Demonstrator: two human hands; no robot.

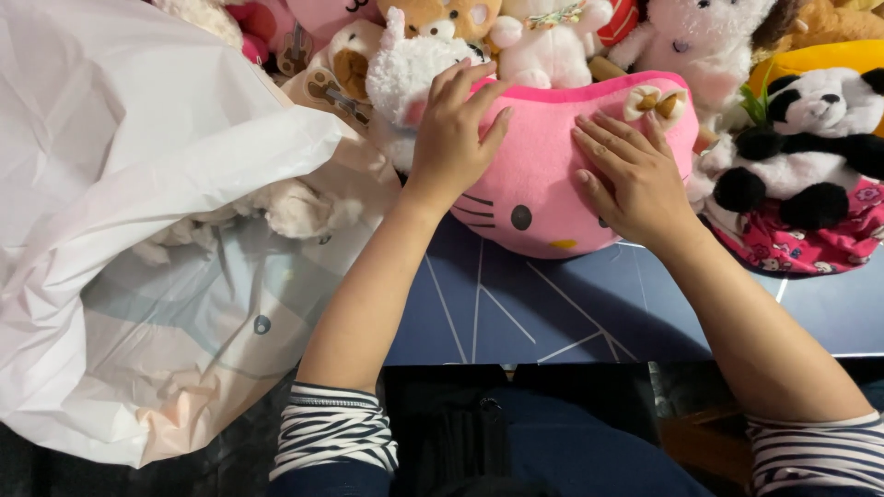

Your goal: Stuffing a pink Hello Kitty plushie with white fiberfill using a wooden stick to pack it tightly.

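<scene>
The pink cat plush (539,198) lies face up at the far edge of the dark blue table (516,313), its chin toward the person and its bow (656,101) at the upper right. Both hands rest flat on it, fingers spread and pointing away from the body, not curled around anything. The left hand (453,133) covers the plush's upper left part, its fingertips reaching the top rim where a white fluffy toy (405,74) presses against the plush. The right hand (631,175) lies on the right half, just below the bow, with the palm near the plush's right edge. The two hands are apart, with a strip of pink face between them.

Behind the plush, a heap of soft toys crowds the back of the table: a white bear (695,37) above the bow and a brown bear (442,14) above the left hand. Right of the plush sits a panda (810,138) on a pink patterned cloth (801,244), close beside the plush's right edge. Left of the plush a large white plastic bag (138,184) spreads open, with pale stuffed items showing through it. Striped sleeves (331,428) show at both elbows, nearer the camera than the plush.
</scene>
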